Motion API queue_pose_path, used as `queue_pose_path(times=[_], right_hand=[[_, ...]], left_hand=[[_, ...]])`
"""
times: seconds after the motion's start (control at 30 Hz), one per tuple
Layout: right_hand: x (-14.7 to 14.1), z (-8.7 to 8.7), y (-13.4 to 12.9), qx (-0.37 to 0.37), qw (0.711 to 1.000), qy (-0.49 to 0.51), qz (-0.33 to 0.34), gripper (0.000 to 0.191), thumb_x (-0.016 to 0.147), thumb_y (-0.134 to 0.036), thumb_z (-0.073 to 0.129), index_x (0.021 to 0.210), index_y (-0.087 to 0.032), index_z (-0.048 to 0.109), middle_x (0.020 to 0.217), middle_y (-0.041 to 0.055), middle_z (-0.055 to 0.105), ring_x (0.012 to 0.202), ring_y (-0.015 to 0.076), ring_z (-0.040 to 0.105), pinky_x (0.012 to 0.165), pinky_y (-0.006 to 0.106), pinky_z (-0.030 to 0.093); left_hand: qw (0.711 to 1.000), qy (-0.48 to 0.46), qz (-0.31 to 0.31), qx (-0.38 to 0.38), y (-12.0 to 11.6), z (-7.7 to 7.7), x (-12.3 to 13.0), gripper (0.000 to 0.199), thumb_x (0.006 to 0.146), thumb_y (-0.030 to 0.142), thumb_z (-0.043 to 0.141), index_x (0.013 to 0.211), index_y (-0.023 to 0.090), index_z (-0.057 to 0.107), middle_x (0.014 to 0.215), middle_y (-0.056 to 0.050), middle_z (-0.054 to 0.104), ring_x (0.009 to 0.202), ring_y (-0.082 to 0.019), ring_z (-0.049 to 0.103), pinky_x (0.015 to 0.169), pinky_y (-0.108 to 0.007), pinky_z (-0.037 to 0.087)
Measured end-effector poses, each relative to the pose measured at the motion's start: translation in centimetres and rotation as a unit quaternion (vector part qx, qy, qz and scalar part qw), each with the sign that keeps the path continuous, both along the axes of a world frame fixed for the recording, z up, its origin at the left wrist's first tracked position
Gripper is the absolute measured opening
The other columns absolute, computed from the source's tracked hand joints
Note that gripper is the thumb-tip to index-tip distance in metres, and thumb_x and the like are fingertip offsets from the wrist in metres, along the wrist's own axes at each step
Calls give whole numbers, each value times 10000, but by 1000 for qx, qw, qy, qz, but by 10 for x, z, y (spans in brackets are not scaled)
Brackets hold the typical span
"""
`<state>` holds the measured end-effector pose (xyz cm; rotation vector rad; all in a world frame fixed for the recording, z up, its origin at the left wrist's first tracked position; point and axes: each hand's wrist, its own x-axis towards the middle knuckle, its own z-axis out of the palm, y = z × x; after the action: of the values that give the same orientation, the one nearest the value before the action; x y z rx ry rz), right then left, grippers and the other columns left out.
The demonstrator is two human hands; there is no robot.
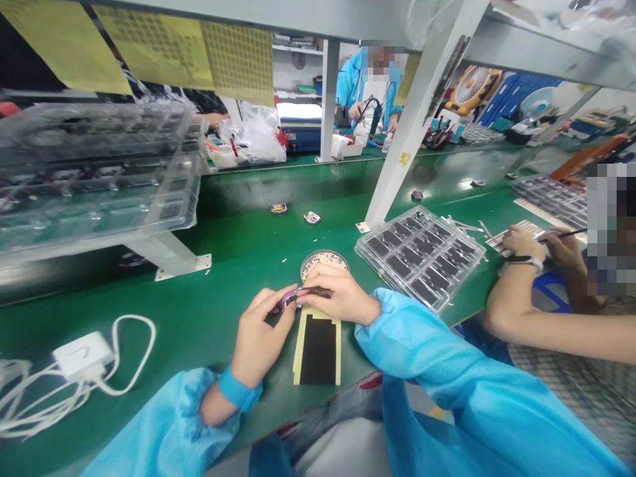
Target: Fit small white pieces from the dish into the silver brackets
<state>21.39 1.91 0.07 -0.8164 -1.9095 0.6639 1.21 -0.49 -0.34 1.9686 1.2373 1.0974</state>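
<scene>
Over the green tabletop (238, 225), both hands pinch a small purple oval part (291, 298): left hand (261, 334) underneath, right hand (340, 295) pressing a thin dark tool (313, 291) onto it, above a black rectangular sheet on yellow backing (318, 348).

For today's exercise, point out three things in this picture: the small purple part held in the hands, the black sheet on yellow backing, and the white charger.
small purple part (289, 297), head view, its visible edge between the fingers.
black sheet (318, 350), head view, middle of the black area.
white charger (82, 354), head view, top face of the block.
</scene>
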Motion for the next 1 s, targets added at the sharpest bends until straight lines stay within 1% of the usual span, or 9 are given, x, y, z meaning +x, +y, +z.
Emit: queue_pose_path(times=[0.13,0.3,0.47,0.53,0.63,0.67,0.8,0.9,1.0], right_hand=[[2,-5,-1,24,999,-34,14,173,936,-341,671,1032,-206,719,981,83,653,917,192,626,863,338,527],[4,-3,-5,24,992,-122,-3,165,988,-305,583,1074,-207,685,1051,83,629,964,183,614,879,307,519],[10,4,-4,21,987,-156,-16,126,1001,-278,555,1047,-183,626,1041,72,617,964,169,595,857,279,507],[16,8,-2,10,987,-152,-55,114,1002,-273,557,1018,-178,617,1030,67,624,970,169,597,867,280,498],[24,13,-1,-23,970,-195,-145,168,1025,-251,503,1068,-184,650,1107,80,639,1003,185,614,869,301,492],[24,14,-2,-28,968,-200,-150,190,1028,-266,502,1093,-192,665,1126,81,646,1022,190,619,882,305,491],[12,14,-9,-5,985,-155,-74,279,965,-412,628,1173,-239,697,1124,64,669,1058,186,626,927,284,491],[4,10,-12,11,989,-140,-55,262,978,-379,612,1190,-255,703,1125,59,664,1041,170,629,902,263,497],[4,7,-12,21,990,-131,-56,185,990,-326,591,1080,-236,725,1108,51,673,1027,161,634,896,255,491]], left_hand=[[1000,5,-3,-10,1,-1,0,287,941,329,583,1166,218,723,834,-17,593,774,-173,561,712,-272,456],[999,-8,-4,-35,3,-4,2,281,922,348,612,1143,221,732,848,-13,618,754,-165,567,699,-264,465],[993,-43,4,-109,8,-12,0,321,895,415,661,1138,220,739,930,-30,674,817,-174,616,730,-266,486],[987,-70,14,-143,10,-14,-1,366,878,445,682,1159,216,734,998,-47,698,869,-189,642,769,-277,496],[980,-96,16,-176,11,-16,-2,418,862,469,700,1192,212,724,1059,-63,714,905,-204,660,821,-297,508],[978,-100,15,-181,11,-17,-2,423,858,471,706,1191,210,725,1069,-66,717,911,-209,663,831,-302,513],[978,-104,14,-180,10,-18,-1,406,845,467,719,1156,207,738,1063,-68,733,927,-228,674,851,-325,533],[978,-108,16,-178,11,-16,-2,391,840,464,718,1132,206,747,1051,-67,742,921,-234,679,859,-335,540],[974,-117,2,-193,13,-13,-2,396,829,468,726,1125,206,754,1094,-72,741,944,-240,680,885,-344,539]])
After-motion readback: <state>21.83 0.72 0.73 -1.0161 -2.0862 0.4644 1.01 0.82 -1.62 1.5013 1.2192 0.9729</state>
